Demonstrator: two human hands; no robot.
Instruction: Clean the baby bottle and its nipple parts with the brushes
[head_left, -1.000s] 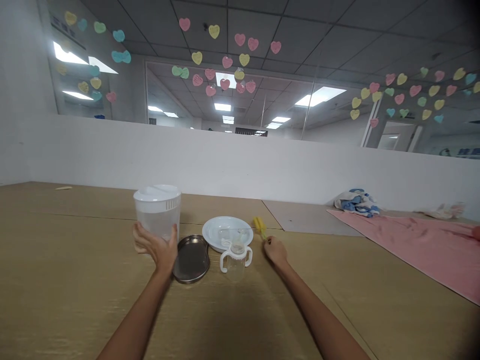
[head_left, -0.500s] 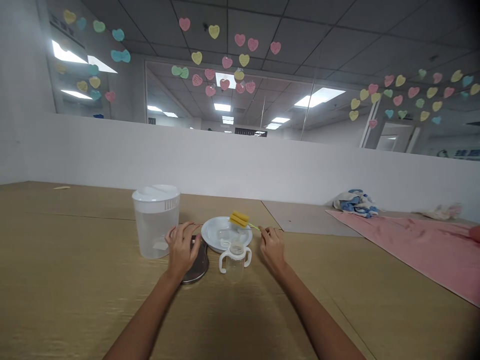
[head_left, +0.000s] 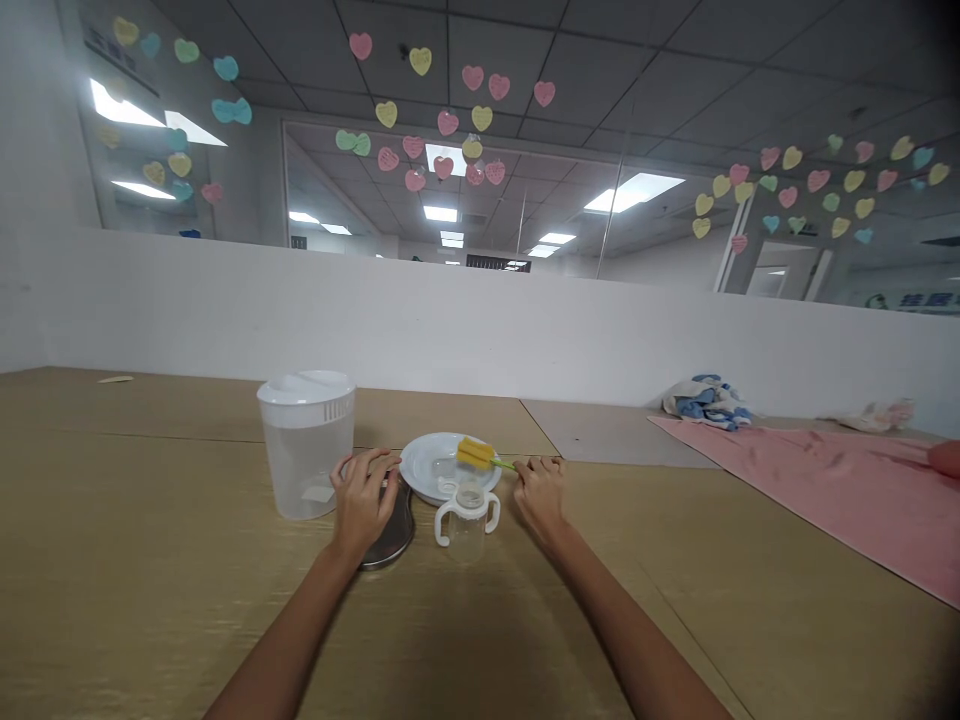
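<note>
The sponge bottle brush [head_left: 484, 456] stretched almost level across the view, its yellow sponge head [head_left: 471, 453] out over the white plate [head_left: 424, 472] and its thin green handle [head_left: 504, 463] running right to the right hand [head_left: 541, 497], which pinched the handle's end in a narrow hold. Whether the sponge touched the plate could not be told. The right hand was plainly the nearer; the left hand [head_left: 364, 505] sat well apart on the far side of the plate, curled over the steel kidney dish [head_left: 397, 540], though whether it gripped the dish could not be told. A clear two-handled sippy cup [head_left: 466, 525] stood just below the plate, between the hands, and a lidded plastic pitcher [head_left: 306, 465] stood beside the left hand on the bench [head_left: 150, 560], with a pink mat [head_left: 795, 480] off to the right
</note>
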